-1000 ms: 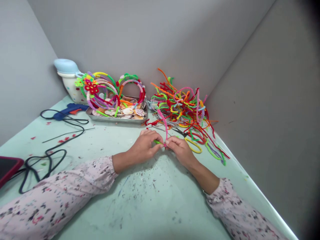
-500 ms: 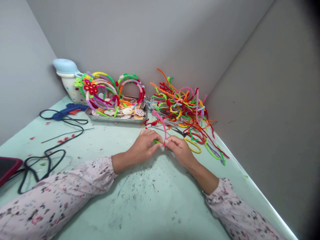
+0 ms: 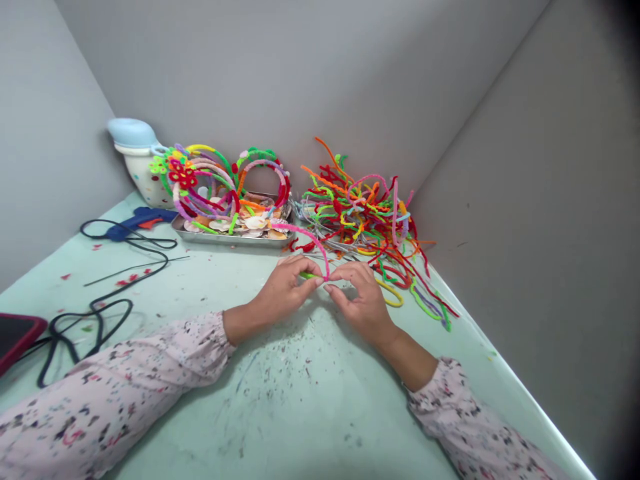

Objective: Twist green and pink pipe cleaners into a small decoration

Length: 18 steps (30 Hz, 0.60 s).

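Between my hands a pink fuzzy stem [image 3: 319, 244] rises and curves over to the left. Its lower end is at a green fuzzy stem [image 3: 309, 275], which my left hand [image 3: 286, 291] pinches between thumb and fingertips. My right hand [image 3: 364, 301] is just to the right, thumb and forefinger parted, the forefinger tip close to the pink stem's lower end; nothing is gripped in it. Behind my right hand, yellow-handled scissors [image 3: 393, 293] lie partly hidden.
A metal tray [image 3: 235, 240] holds shells and colourful rings. Tangled fuzzy stems [image 3: 360, 207] lie at the back right. On the left are a bottle [image 3: 145, 177], a blue glue gun [image 3: 125, 227], a black cable [image 3: 95, 303] and a red-edged device [image 3: 17, 337].
The pink stem's free end has swung down to the left. My right thumb and forefinger have parted from their pinch, and both hands have shifted slightly.
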{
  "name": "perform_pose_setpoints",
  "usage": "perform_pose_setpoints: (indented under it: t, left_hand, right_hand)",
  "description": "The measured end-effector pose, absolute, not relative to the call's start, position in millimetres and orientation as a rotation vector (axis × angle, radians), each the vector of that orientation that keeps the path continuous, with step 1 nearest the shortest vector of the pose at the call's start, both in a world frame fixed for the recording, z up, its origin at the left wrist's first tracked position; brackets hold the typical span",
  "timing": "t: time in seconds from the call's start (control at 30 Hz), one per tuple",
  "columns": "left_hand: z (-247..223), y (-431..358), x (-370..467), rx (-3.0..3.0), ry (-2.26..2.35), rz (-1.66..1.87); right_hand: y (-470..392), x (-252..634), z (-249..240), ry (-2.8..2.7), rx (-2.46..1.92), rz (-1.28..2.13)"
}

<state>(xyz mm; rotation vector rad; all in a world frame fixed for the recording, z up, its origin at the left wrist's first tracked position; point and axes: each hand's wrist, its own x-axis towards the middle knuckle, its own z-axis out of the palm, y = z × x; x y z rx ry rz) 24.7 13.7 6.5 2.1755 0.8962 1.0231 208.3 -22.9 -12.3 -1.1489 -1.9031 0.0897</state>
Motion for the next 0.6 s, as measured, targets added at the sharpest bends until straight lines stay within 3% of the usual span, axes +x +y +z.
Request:
perform_pose_setpoints:
  t: [0.6]
  left_hand:
    - [3.2,14.8,23.1,2.229,0.872,1.001]
  right_hand:
    - [-20.7,207.9,-12.9,-1.906,-1.170,0.006]
